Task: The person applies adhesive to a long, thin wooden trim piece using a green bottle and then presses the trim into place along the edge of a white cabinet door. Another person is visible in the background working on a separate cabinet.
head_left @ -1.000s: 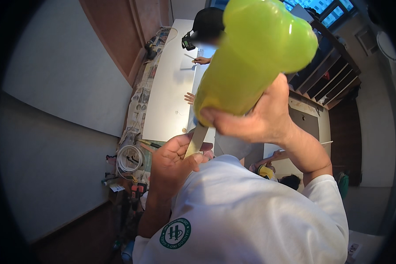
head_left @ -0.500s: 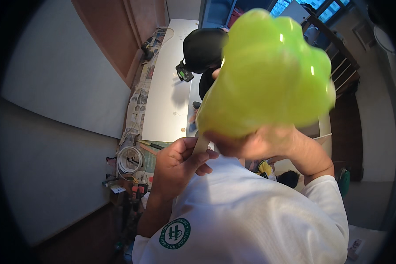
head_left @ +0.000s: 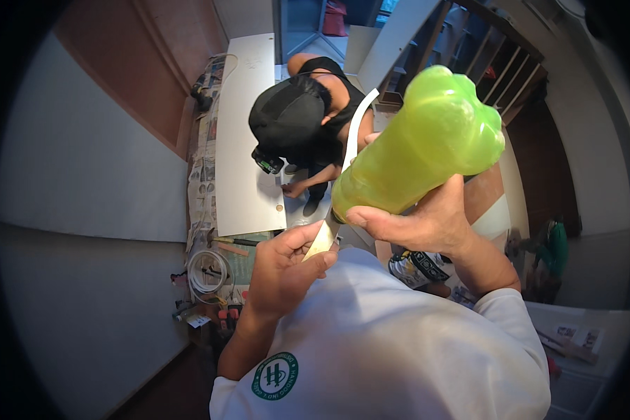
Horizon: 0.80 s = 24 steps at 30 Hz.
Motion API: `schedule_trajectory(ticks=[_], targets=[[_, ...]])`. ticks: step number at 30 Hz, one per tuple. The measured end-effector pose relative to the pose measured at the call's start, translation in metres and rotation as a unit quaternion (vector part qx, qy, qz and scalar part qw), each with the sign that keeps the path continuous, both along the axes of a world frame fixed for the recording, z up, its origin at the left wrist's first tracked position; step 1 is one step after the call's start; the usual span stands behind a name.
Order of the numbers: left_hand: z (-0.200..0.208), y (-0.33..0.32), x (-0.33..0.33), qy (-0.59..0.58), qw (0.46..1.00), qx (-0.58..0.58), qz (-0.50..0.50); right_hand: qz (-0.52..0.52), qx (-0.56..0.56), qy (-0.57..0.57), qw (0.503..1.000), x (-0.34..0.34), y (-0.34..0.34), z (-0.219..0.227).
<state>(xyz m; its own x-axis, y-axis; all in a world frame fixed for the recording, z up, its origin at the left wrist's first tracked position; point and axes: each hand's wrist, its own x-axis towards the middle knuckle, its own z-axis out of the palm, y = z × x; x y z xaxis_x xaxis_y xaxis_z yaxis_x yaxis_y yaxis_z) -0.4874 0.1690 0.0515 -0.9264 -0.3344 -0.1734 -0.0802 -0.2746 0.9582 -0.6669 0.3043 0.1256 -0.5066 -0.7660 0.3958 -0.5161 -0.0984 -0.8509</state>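
Note:
My right hand [head_left: 430, 222] is wrapped round a translucent green plastic bottle [head_left: 416, 143], its lobed base up to the right and its neck slanting down to the left. Yellowish contents show through the wall. Between thumb and fingers, my left hand [head_left: 281, 269] pinches a thin white strip [head_left: 355, 129], which curves up past the bottle. The strip's lower part, beside my thumb, looks yellowish and shiny. The bottle's mouth is right at the strip; whether they touch, I cannot tell.
Across from me a person in a black cap [head_left: 287, 115] bends over a long white board [head_left: 248, 140]. Left of it lie newspaper sheets [head_left: 201, 157] and a coil of white cable [head_left: 208, 271]. A patterned container [head_left: 418, 269] stands below my right wrist.
The bottle has swung away from my view and now shows its length. More of the strip has come into sight. The other person's head and arm are less covered.

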Motion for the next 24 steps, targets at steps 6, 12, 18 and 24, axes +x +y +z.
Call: schedule_trajectory(ticks=[6, 12, 18, 24], targets=[[-0.011, 0.008, -0.015, -0.066, 0.995, -0.032, -0.062, 0.002, 0.027, 0.123, 0.992, 0.007, 0.031, -0.017], [-0.002, 0.025, -0.037, -0.115, 0.989, -0.062, -0.069, -0.113, -0.010, 0.079, 0.990, -0.017, 0.058, -0.041], [0.005, 0.035, -0.070, -0.124, 0.990, -0.015, -0.060, -0.123, -0.012, 0.067, 0.990, -0.034, 0.068, -0.050], [-0.008, 0.033, -0.079, -0.119, 0.992, -0.026, -0.035, -0.161, -0.110, 0.194, 0.961, -0.060, 0.058, -0.070]])
